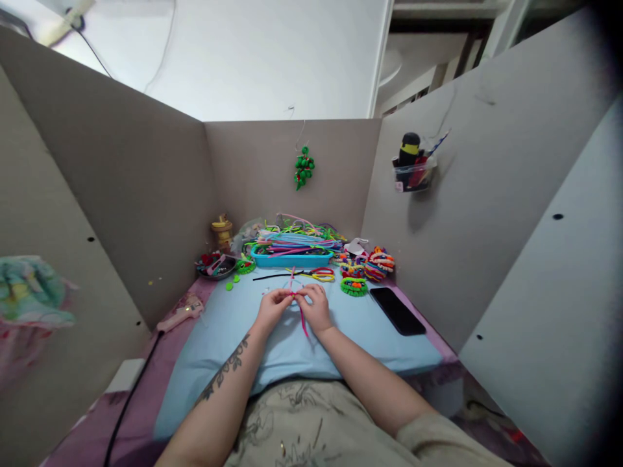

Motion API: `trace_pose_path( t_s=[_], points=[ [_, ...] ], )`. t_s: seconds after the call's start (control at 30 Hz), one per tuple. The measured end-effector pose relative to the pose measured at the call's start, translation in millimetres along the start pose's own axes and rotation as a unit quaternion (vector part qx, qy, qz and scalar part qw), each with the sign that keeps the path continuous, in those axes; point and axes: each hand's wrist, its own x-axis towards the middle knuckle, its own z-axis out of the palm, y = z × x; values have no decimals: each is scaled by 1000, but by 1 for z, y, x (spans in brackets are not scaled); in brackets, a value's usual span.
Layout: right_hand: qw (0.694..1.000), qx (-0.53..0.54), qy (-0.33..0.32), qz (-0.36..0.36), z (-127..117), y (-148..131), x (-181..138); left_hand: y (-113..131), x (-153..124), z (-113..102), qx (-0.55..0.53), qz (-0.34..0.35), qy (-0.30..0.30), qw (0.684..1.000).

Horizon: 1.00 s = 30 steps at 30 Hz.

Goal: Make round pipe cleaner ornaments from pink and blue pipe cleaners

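My left hand [274,307] and my right hand [315,306] meet over the middle of the light blue cloth. Both are closed, fingertips pinching pink pipe cleaners [304,323] where they cross. One bright pink end hangs down between my wrists, and paler ends stick up beyond my fingers. The exact join is hidden by my fingertips. Just past my hands lie scissors [322,274] with red and yellow handles and a black pipe cleaner [272,275].
A blue tray [292,260] heaped with colourful pipe cleaners stands at the back. Fuzzy striped crafts [379,263] sit right of it, a black phone [398,311] nearer. At left are a dark bowl [224,267] and a pink glue gun [181,314] with a black cord. Grey panels enclose three sides.
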Motion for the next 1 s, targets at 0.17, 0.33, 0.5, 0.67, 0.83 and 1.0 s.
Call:
trace_pose_path(
  t_s=[0.17,0.33,0.5,0.67,0.83,1.0],
  points=[
    [1000,4,-9,3,2,3,-1,1,0,0,-5,-4,-2,1000],
    [1000,6,-11,5,4,6,-2,0,-1,1,13,8,-4,1000],
    [1000,18,-6,18,5,7,0,-1,0,0,11,4,10,1000],
    [999,36,-19,15,2,10,1,-4,5,-5,-13,-3,73,997],
    [994,8,-100,-37,2,4,0,-3,7,-6,-31,-14,118,992],
    [992,7,-105,-75,3,0,-2,-3,6,-4,37,-8,113,993]
  ],
)
